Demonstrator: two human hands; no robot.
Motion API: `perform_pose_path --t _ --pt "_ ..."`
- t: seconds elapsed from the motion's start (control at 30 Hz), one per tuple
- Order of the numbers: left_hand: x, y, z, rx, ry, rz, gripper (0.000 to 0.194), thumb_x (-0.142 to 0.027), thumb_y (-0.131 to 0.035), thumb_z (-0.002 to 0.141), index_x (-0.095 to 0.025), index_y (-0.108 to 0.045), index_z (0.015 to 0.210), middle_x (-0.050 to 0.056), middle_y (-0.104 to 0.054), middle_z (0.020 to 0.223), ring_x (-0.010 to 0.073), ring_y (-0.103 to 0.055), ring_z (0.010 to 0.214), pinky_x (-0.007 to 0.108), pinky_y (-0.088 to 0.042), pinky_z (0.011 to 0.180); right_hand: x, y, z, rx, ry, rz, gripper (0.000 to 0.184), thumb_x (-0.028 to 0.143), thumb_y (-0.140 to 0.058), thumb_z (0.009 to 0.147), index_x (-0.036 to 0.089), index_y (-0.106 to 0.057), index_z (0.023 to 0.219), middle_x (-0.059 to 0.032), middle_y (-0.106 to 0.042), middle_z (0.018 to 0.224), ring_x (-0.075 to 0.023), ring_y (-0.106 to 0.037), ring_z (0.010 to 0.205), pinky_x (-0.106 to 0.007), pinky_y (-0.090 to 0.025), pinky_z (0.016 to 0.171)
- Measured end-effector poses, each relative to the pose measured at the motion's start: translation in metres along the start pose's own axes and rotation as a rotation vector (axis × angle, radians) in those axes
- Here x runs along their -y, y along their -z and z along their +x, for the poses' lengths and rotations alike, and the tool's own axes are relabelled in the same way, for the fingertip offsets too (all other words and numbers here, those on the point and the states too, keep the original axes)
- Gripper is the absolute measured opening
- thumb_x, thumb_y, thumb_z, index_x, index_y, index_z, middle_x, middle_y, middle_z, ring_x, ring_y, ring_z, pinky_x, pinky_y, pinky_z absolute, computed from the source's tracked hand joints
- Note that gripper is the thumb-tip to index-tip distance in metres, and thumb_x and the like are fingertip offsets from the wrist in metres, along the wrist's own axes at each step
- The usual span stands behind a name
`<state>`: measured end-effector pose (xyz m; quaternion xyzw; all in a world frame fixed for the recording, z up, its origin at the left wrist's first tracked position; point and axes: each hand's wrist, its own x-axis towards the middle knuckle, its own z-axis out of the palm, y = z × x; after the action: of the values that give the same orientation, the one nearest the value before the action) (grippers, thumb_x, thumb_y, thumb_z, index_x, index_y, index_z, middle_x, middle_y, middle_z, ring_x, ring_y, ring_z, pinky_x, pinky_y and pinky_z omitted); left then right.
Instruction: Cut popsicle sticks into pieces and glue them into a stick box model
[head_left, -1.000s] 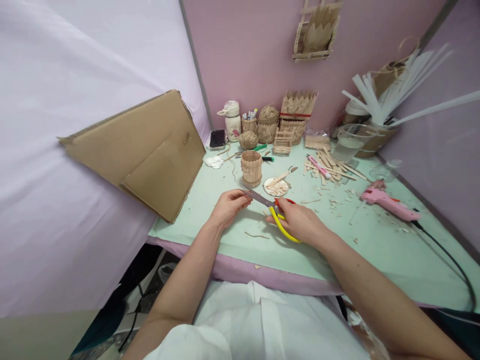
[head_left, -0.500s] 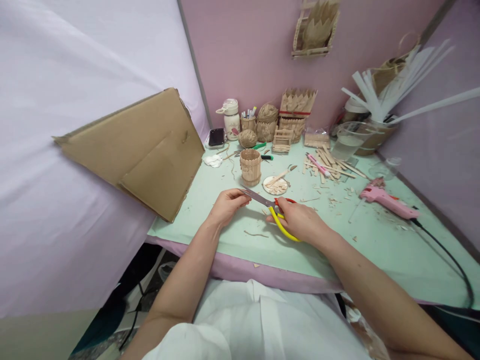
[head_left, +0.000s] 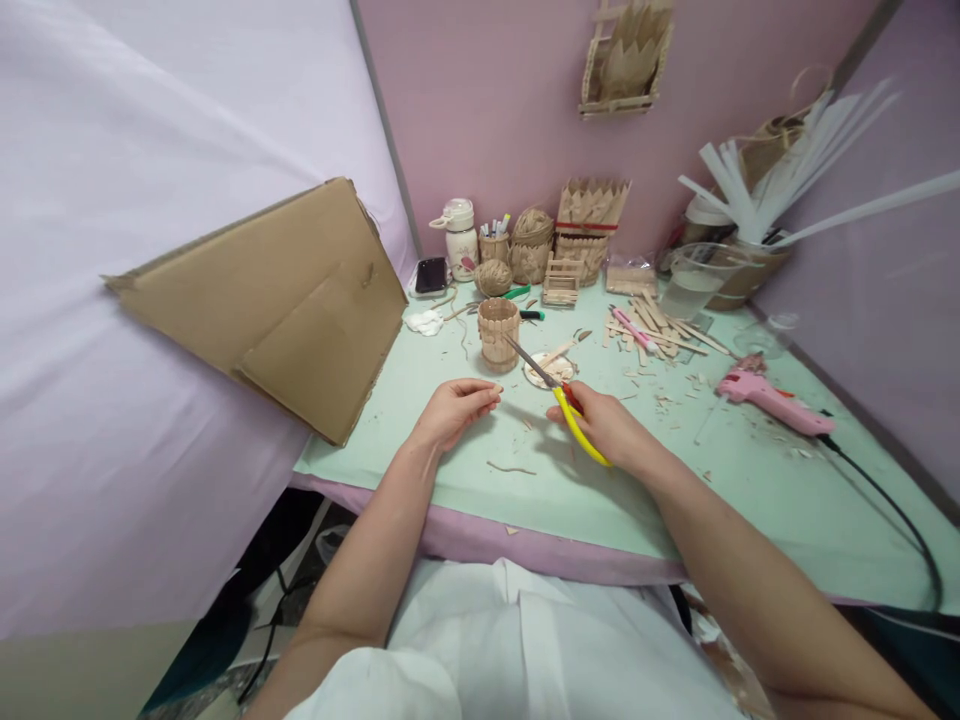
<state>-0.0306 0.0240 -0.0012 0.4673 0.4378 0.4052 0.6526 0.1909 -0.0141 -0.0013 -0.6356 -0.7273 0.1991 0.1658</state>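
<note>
My right hand (head_left: 604, 425) grips scissors (head_left: 574, 425) with yellow and red handles; their blades look closed and point up and left. In a pinch, my left hand (head_left: 455, 408) holds a tiny pale piece at its fingertips, too small to name for sure. Just beyond the hands stands a round wooden cup (head_left: 499, 340) faced with small sticks. The blade tips overlap the cup in the view; I cannot tell whether they touch it. Beside it, a round white dish (head_left: 534, 375) carries small wood chips and a stick.
A pink glue gun (head_left: 780, 398) with a black cord lies at right. Wooden sticks (head_left: 660, 325) and a pink pen (head_left: 634, 332) lie behind. A cardboard sheet (head_left: 300, 310) leans at left. Twine balls (head_left: 493, 278), a bottle (head_left: 460, 240) and a plastic cup (head_left: 694, 285) stand at the back.
The scissors have moved away from my left fingertips, to the right, and their blades now tilt more steeply upward. My left hand has stayed nearly in place.
</note>
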Motion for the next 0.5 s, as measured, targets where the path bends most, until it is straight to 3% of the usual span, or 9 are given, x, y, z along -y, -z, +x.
perform_pose_path --t 0.2,0.37,0.5 --pt "0.002 -0.003 0.000 -0.037 -0.027 0.020 0.030 -0.033 -0.078 0.055 -0.014 -0.071 0.077 0.005 -0.065 0.070 0.0105 -0.054 0.062 0.025 -0.041 0.062 0.002 -0.004 0.001 -0.070 -0.018 0.037 0.031 0.054 -0.044 0.081 0.024 -0.041 0.075 0.0011 -0.056 0.066 -0.0148 -0.048 0.056 -0.023 -0.030 0.051" --pt "0.008 -0.014 -0.001 -0.116 -0.151 0.111 0.025 -0.030 -0.075 0.058 -0.015 -0.067 0.075 0.003 -0.065 0.070 0.0122 -0.056 0.065 0.026 -0.042 0.064 0.006 -0.007 0.001 -0.171 -0.032 0.153 0.034 0.055 -0.050 0.076 0.023 -0.038 0.072 0.0032 -0.052 0.066 -0.0131 -0.045 0.057 -0.023 -0.031 0.051" --pt "0.011 -0.020 -0.001 -0.111 -0.239 0.169 0.019 -0.028 -0.071 0.062 -0.015 -0.066 0.075 0.003 -0.065 0.072 0.0127 -0.055 0.068 0.025 -0.041 0.065 0.010 -0.006 -0.002 -0.138 0.010 0.121 0.032 0.054 -0.049 0.077 0.024 -0.038 0.073 0.0042 -0.051 0.064 -0.0128 -0.045 0.056 -0.022 -0.029 0.049"
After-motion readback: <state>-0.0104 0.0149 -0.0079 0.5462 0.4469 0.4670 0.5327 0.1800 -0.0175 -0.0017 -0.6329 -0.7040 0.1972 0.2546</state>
